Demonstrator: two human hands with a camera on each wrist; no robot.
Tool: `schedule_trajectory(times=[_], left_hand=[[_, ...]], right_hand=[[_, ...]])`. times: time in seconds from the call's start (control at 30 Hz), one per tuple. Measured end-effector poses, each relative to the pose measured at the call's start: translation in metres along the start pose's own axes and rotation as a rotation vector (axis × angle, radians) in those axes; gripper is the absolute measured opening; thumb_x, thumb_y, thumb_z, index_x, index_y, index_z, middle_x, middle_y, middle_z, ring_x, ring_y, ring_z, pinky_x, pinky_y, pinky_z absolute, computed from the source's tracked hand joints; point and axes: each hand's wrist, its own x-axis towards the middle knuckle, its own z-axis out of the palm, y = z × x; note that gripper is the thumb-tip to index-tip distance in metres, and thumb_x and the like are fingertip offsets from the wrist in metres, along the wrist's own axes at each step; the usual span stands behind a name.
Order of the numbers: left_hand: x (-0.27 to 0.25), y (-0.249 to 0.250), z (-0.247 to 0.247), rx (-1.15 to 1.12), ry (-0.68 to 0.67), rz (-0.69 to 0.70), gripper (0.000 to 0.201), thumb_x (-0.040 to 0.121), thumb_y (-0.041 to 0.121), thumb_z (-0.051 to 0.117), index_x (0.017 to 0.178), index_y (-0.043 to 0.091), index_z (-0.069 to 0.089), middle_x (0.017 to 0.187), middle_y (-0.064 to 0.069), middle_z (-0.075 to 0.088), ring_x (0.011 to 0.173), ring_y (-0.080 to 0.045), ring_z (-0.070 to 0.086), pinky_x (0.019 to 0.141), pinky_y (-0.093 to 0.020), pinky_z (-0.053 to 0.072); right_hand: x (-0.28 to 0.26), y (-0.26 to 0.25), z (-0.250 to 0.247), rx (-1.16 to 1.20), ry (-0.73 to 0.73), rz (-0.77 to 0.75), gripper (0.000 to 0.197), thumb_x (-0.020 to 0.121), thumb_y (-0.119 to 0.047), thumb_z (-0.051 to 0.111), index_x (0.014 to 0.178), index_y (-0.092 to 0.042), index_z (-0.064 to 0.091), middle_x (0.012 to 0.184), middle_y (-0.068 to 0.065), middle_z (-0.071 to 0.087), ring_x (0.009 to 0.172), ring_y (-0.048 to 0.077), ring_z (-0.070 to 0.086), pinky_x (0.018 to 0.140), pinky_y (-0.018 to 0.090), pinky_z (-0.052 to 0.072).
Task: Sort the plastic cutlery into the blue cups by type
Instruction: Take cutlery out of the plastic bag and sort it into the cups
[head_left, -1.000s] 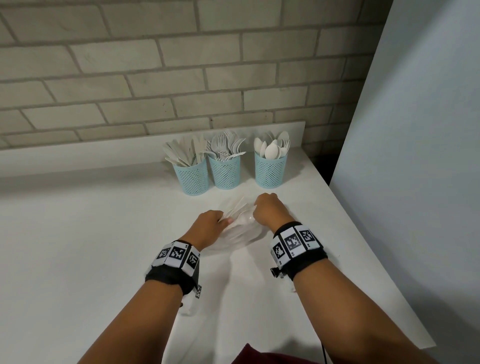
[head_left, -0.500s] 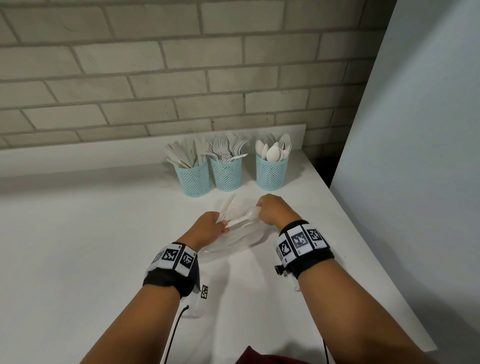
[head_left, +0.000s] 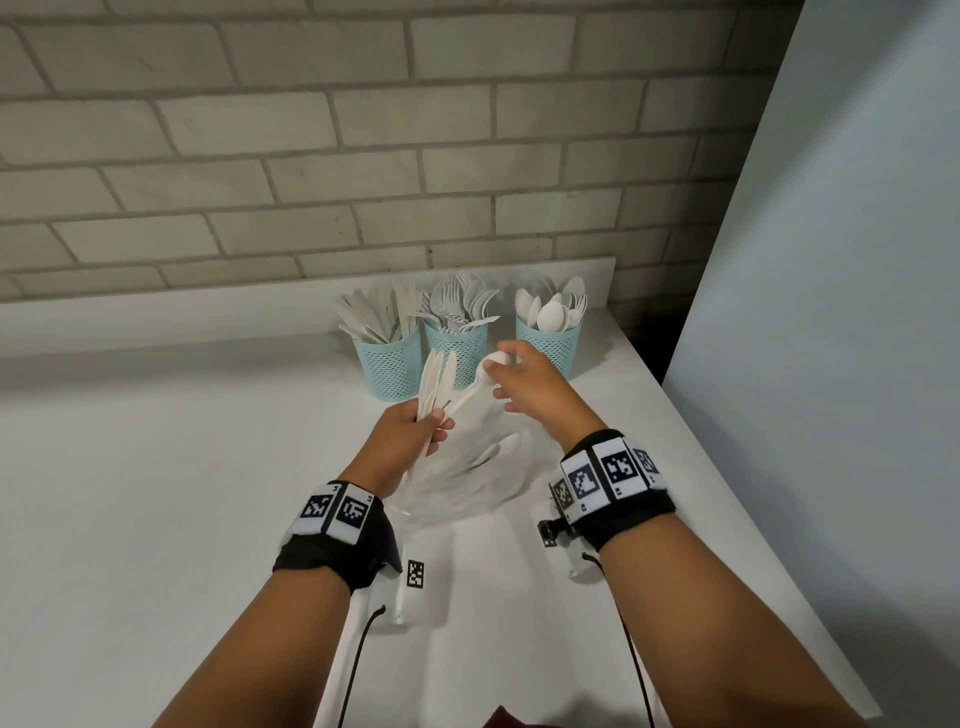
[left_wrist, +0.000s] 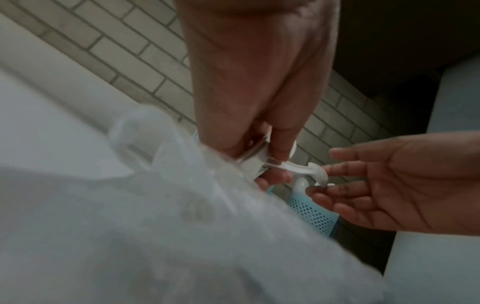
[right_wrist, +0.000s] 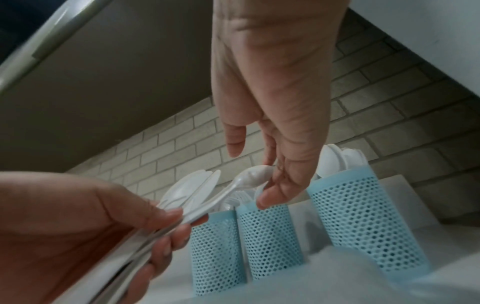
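Observation:
Three blue mesh cups stand by the wall: the knife cup (head_left: 389, 364), the fork cup (head_left: 467, 353) and the spoon cup (head_left: 550, 345). My left hand (head_left: 410, 434) is raised in front of them. It grips a bundle of white knives (head_left: 435, 379) together with the handle of one white spoon (head_left: 470, 392). My right hand (head_left: 511, 374) is spread, its fingertips touching the spoon's bowl (right_wrist: 246, 176) while the thumb stays apart. A clear plastic bag (head_left: 467, 483) holding more white cutlery lies on the table under both hands.
The white table (head_left: 156, 493) ends at a brick wall behind the cups. Its right edge (head_left: 727, 493) runs close to a pale panel, with a dark gap behind the spoon cup. A cable hangs from each wrist.
Both hands have risen from the bag toward the cups. The left hand lifted the knife bundle upright. The right hand, earlier closed over the spoon's bowl, has spread its fingers.

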Motion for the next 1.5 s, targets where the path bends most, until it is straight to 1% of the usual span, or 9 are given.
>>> schedule_trajectory(times=[0.17,0.3,0.43,0.53,0.67,0.8,1.2,1.33,1.5], left_hand=[[0.001,0.007,-0.002,-0.148,-0.074,-0.045,0.012,0.096,0.01,0.049,0.104,0.01,0.059,0.088,-0.002,0.065,0.077,-0.01,0.057,0.075,-0.022,0.048],[0.004,0.012,0.001,-0.231,-0.114,-0.072,0.017,0.098,0.009,0.045,0.112,0.009,0.055,0.088,-0.006,0.066,0.074,-0.012,0.058,0.069,-0.022,0.048],[0.007,0.019,0.001,-0.266,-0.125,-0.087,0.016,0.099,0.012,0.042,0.112,0.013,0.052,0.087,-0.007,0.065,0.071,-0.013,0.059,0.065,-0.021,0.049],[0.013,0.022,-0.004,-0.312,-0.121,-0.106,0.022,0.101,0.018,0.04,0.118,0.012,0.052,0.086,-0.007,0.063,0.067,-0.013,0.06,0.06,-0.02,0.052],[0.02,0.026,-0.004,-0.356,-0.119,-0.093,0.025,0.101,0.019,0.039,0.121,0.012,0.051,0.08,-0.005,0.054,0.065,-0.014,0.052,0.055,-0.019,0.048],[0.025,0.029,0.001,-0.45,-0.176,-0.088,0.022,0.101,0.015,0.037,0.117,0.014,0.052,0.074,-0.002,0.045,0.062,-0.011,0.042,0.054,-0.02,0.041],[0.025,0.032,-0.003,-0.685,-0.277,-0.177,0.026,0.1,0.009,0.034,0.111,0.006,0.058,0.082,-0.002,0.056,0.066,-0.009,0.047,0.052,-0.017,0.044],[0.024,0.03,-0.004,-0.713,-0.271,-0.164,0.022,0.099,0.01,0.039,0.108,0.008,0.059,0.088,-0.004,0.067,0.067,-0.011,0.062,0.061,-0.02,0.054],[0.024,0.027,-0.003,-0.704,-0.25,-0.156,0.019,0.098,0.011,0.044,0.106,0.011,0.061,0.092,-0.003,0.073,0.074,-0.011,0.068,0.068,-0.023,0.056]], right_hand=[[0.009,-0.013,0.011,-0.031,-0.005,0.003,0.058,0.09,-0.039,0.057,0.137,-0.017,0.03,0.112,0.005,0.055,0.072,0.017,0.062,0.052,0.02,0.046],[0.02,-0.026,0.016,-0.027,0.049,-0.021,0.039,0.091,-0.025,0.057,0.121,-0.007,0.041,0.076,0.001,0.053,0.053,0.012,0.051,0.044,0.02,0.04],[0.037,-0.043,0.007,-0.014,0.066,-0.058,0.026,0.093,-0.015,0.055,0.115,-0.009,0.043,0.085,0.008,0.056,0.055,0.012,0.052,0.032,0.012,0.037],[0.05,-0.062,-0.016,0.098,0.326,-0.186,0.02,0.094,-0.017,0.054,0.108,-0.012,0.041,0.093,0.009,0.057,0.062,0.015,0.055,0.041,0.015,0.045],[0.063,-0.082,-0.05,0.087,0.673,-0.382,0.027,0.098,-0.025,0.045,0.118,-0.007,0.043,0.093,0.007,0.061,0.081,0.022,0.063,0.073,0.038,0.056],[0.079,-0.077,-0.066,-0.101,0.799,-0.432,0.03,0.099,-0.03,0.042,0.123,-0.012,0.043,0.106,0.012,0.065,0.096,0.025,0.064,0.08,0.04,0.054],[0.109,-0.019,-0.049,-0.854,0.302,-0.011,0.03,0.096,-0.018,0.03,0.103,-0.018,0.06,0.121,0.011,0.057,0.119,0.035,0.038,0.096,0.039,0.033],[0.096,-0.041,-0.035,-0.699,0.486,-0.314,0.032,0.094,-0.015,0.041,0.116,-0.011,0.064,0.121,0.017,0.055,0.116,0.035,0.043,0.094,0.038,0.037],[0.066,-0.057,0.001,-0.309,0.274,-0.505,0.026,0.093,-0.02,0.053,0.117,-0.011,0.061,0.112,0.007,0.058,0.088,0.014,0.055,0.083,0.028,0.049]])
